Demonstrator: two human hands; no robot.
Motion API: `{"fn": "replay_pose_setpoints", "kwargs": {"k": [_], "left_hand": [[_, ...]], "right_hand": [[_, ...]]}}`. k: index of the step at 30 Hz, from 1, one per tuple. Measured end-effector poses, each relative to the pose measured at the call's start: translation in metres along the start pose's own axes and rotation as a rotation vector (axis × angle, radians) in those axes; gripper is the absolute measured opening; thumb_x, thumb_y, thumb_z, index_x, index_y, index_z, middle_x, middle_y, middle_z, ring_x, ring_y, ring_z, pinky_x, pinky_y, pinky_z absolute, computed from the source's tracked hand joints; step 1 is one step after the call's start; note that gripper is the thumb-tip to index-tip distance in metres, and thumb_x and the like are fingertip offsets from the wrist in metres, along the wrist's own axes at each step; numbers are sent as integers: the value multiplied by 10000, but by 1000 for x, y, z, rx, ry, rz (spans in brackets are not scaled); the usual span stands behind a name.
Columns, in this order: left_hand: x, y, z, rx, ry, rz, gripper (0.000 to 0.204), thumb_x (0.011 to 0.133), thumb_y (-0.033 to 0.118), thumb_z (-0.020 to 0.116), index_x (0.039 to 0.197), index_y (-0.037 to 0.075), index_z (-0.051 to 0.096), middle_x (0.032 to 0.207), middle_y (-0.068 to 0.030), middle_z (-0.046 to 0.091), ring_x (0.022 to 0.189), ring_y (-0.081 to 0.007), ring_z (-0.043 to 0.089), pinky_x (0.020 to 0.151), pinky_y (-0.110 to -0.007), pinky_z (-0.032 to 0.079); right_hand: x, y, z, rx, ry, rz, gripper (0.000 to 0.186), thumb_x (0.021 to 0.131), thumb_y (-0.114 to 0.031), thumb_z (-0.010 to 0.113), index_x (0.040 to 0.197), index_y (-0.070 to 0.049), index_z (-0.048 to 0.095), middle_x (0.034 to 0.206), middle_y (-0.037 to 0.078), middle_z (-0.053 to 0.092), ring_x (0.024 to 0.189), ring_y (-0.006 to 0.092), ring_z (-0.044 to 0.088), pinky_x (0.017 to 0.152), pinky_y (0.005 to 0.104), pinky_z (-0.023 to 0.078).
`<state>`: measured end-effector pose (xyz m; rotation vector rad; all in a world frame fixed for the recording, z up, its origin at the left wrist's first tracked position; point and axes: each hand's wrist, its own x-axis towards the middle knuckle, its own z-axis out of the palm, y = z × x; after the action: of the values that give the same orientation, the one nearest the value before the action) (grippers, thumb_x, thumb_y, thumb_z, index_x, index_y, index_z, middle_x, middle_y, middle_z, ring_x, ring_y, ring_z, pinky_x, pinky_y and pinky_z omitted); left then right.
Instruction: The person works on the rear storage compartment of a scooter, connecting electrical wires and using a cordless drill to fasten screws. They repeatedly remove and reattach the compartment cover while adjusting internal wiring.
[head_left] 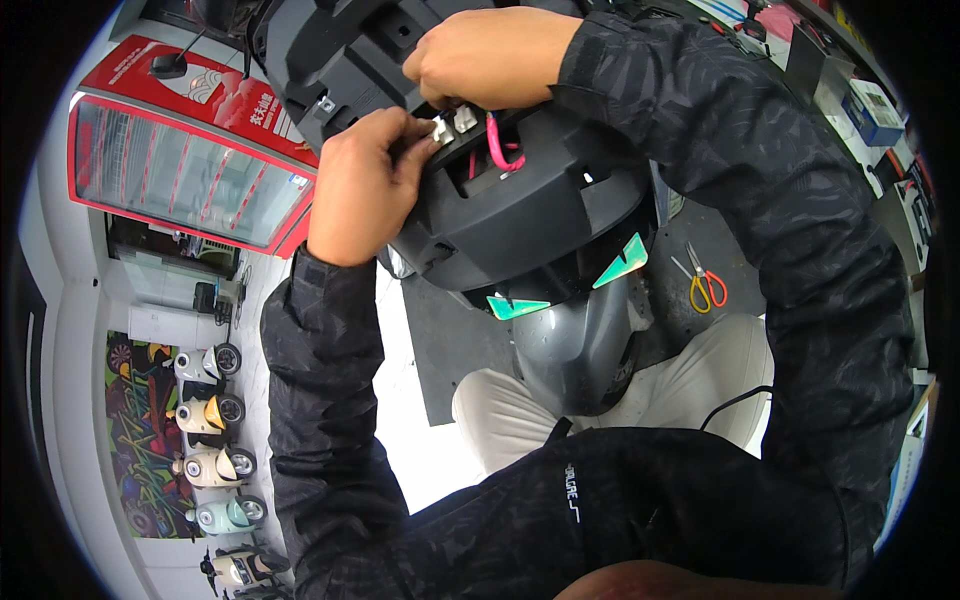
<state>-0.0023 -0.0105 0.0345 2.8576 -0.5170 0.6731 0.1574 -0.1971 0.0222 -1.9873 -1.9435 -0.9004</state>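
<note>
In front of me is the black plastic front of a scooter [530, 230], with two green triangular pieces low on it. My left hand [365, 185] pinches a white wire connector [443, 131] between thumb and finger at an opening in the panel. Just above the same opening is my right hand [495, 60], its fingers curled down into the gap, their tips hidden. Beside them sits a second white connector [465, 119], close under the right hand. A thick pink-red cable [497, 150] loops out of the opening.
Pliers with a yellow and a red handle [708, 290] lie on the dark mat. A grey fender [570, 345] stands between my knees. On the left is a red display fridge [190, 150]; farther off, several parked scooters [215, 467]. A cluttered bench holds a blue box [872, 112].
</note>
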Motion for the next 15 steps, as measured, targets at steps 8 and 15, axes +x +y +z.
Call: {"fn": "replay_pose_setpoints", "kwargs": {"k": [8,15], "left_hand": [[-5,-7,13,63,129,69,197,948,109,815,1101,-8,771,965,-185,789,872,-381,774,783,-425,602],[-40,-11,30,108,481,92,329,903,94,800,1226,48,757,1314,-192,691,1297,-433,602,1074,-491,502]], "right_hand": [[-2,-19,-11,135,-27,96,226,890,-33,706,1084,-12,820,1026,129,700,1043,338,716,914,442,585],[-7,-40,-23,198,-121,240,310,955,-167,696,1207,-39,824,1147,175,788,1057,381,756,985,458,593]]}}
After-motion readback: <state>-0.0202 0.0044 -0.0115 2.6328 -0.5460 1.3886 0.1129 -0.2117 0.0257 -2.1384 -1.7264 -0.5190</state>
